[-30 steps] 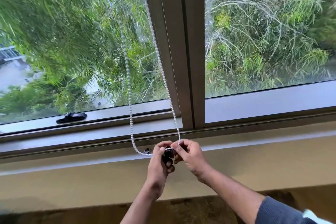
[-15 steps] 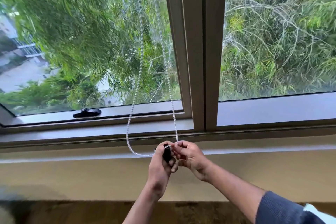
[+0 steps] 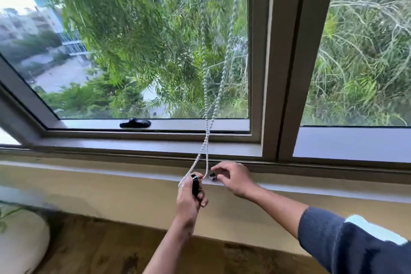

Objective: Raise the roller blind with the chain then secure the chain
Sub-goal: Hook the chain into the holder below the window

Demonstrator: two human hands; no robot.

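A white beaded chain point(image 3: 206, 100) hangs in two strands in front of the left window pane and loops at the bottom. My left hand point(image 3: 189, 202) is closed around a black chain holder point(image 3: 195, 187), and the loop runs through the holder's top. My right hand point(image 3: 235, 178) is to its right with fingers apart. Its thumb and forefinger sit right beside a small dark bracket point(image 3: 212, 176) on the ledge under the window. The blind itself is out of view.
A black window handle point(image 3: 135, 123) lies on the lower sash to the left. A wide frame post point(image 3: 282, 62) divides the two panes. Below are a beige wall, a wooden floor point(image 3: 111, 251) and a white rounded object point(image 3: 20, 244) at lower left.
My right hand has let go of the chain and holder and moved right to the bracket. The two strands have swung together and now cross. The view has shifted left.
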